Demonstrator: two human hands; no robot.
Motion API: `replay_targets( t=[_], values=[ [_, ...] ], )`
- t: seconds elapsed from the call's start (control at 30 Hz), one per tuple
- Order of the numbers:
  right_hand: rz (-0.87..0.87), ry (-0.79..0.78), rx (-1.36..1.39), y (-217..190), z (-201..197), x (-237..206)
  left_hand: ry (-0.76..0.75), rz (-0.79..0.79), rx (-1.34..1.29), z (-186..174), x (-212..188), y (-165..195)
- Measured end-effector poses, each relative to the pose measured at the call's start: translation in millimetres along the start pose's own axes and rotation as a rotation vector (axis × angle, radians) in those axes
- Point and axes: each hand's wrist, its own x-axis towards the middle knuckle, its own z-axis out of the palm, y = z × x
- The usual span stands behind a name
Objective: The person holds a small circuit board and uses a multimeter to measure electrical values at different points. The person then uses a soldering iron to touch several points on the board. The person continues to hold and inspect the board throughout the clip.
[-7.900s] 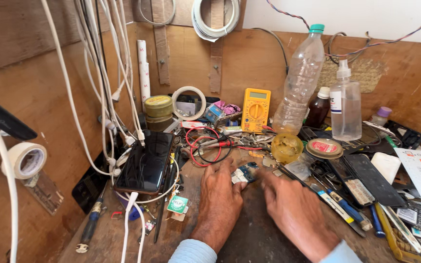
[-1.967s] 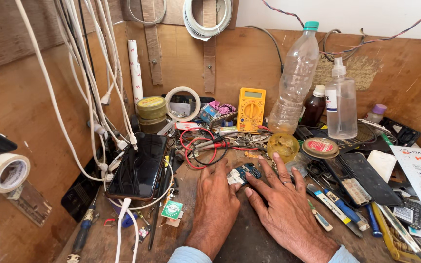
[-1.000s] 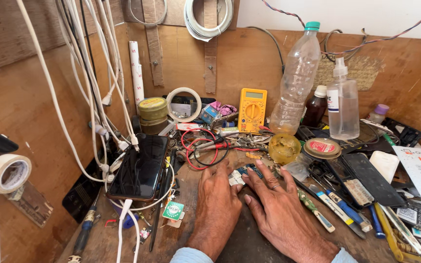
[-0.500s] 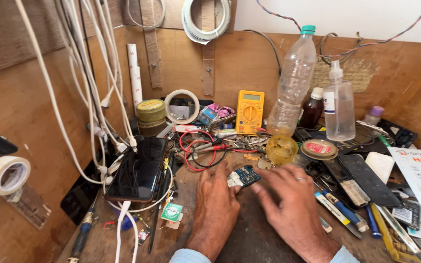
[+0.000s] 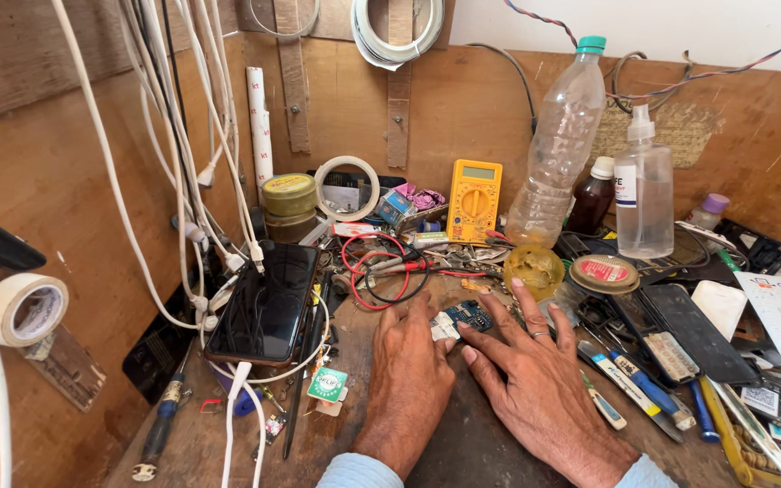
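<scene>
Since half a second ago the right hand [image 5: 542, 384] has spread flat and empty, uncovering the small blue circuit board [image 5: 468, 316] at its eleven o'clock, while the left hand [image 5: 411, 375], fingers loosely together, still rests flat just beside it, holding nothing.

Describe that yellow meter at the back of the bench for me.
The meter is a yellow handheld box, plastic by its look, with a small grey screen at the top and a round dial below it. It stands nearly upright, leaning against the wooden back wall, face toward the camera. A clear plastic bottle stands just to its right, and red and black leads coil on the bench in front. Neither hand touches it.
</scene>
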Motion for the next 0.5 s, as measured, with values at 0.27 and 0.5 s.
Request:
replay_targets(
  t=[0.27, 0.5],
  values=[
    [0.004, -0.019, -0.003, -2.6, -5.0, 0.8, -0.054, -0.085, 0.034, -2.4, 0.9, 5.2],
    [0.015, -0.024, 0.016, -3.7, -7.1, -0.1, -0.022, -0.019, 0.032, -2.5, -0.3, 6.4]
  ],
)
